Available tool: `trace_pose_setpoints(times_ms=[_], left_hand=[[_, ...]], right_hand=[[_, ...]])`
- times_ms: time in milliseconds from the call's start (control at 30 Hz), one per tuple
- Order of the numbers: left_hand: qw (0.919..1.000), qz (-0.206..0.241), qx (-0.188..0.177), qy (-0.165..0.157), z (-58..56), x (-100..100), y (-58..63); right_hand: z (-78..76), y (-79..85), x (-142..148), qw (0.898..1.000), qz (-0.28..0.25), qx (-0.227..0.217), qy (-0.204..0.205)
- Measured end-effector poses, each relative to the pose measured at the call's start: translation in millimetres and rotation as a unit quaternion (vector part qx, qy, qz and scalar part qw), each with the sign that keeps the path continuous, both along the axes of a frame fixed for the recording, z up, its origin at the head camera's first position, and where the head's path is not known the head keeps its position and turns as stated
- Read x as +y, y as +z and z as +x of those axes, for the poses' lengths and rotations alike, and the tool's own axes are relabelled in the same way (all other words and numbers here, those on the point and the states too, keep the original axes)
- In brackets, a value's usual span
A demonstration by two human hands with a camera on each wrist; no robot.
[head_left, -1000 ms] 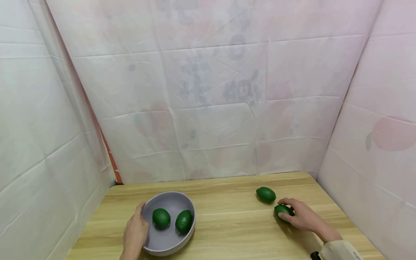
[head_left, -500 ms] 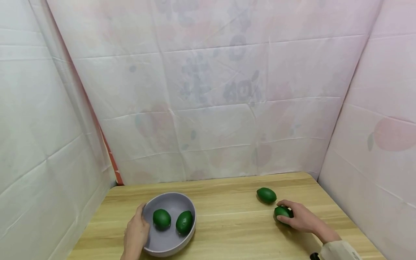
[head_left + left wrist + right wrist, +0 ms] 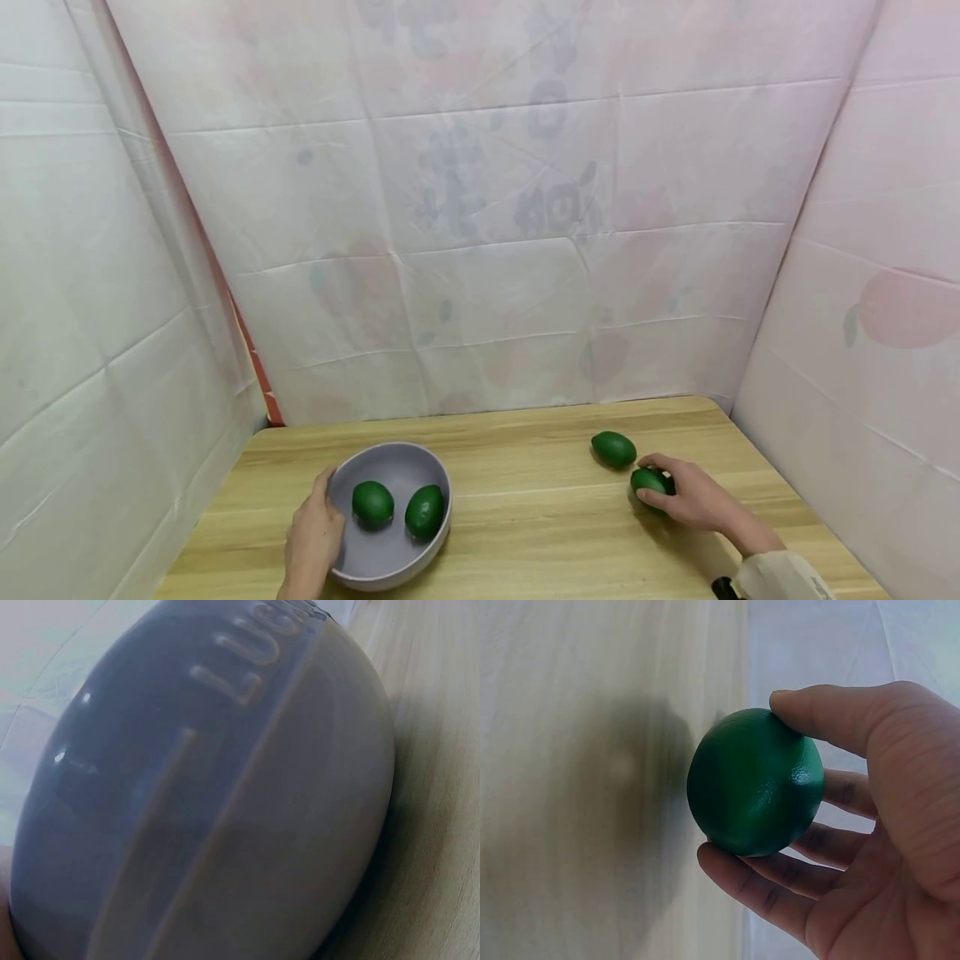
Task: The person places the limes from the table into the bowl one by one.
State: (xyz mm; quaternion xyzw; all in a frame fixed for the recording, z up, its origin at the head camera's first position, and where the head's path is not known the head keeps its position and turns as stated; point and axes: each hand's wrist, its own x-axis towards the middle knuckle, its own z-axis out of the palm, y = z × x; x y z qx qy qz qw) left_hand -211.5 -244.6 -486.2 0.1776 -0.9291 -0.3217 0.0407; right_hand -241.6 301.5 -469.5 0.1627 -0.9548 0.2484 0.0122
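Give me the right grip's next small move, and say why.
Probably raise the held green fruit and start it toward the gray bowl: the right grip has its thumb and fingers on the fruit, two similar fruits lie in the bowl, and the left grip holds the bowl's side.

A wood-grained table [image 3: 525, 533] with rounded far corners stands between a left sheet [image 3: 90, 292] and a right sheet [image 3: 847, 400], before a creased back sheet [image 3: 487, 292]. Faded pink fruit print [image 3: 911, 308] marks the right sheet; a red strip [image 3: 272, 407] shows at the rear left
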Motion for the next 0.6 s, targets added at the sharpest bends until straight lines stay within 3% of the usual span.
trace_pose_setpoints(times_ms=[600], left_hand=[[0.9999, -0.008, 0.007, -0.005, 3.3, 0, 2.2]], right_hand=[[-12.2, 31.4, -25, 1.0, -0.017, 0.003, 0.018]])
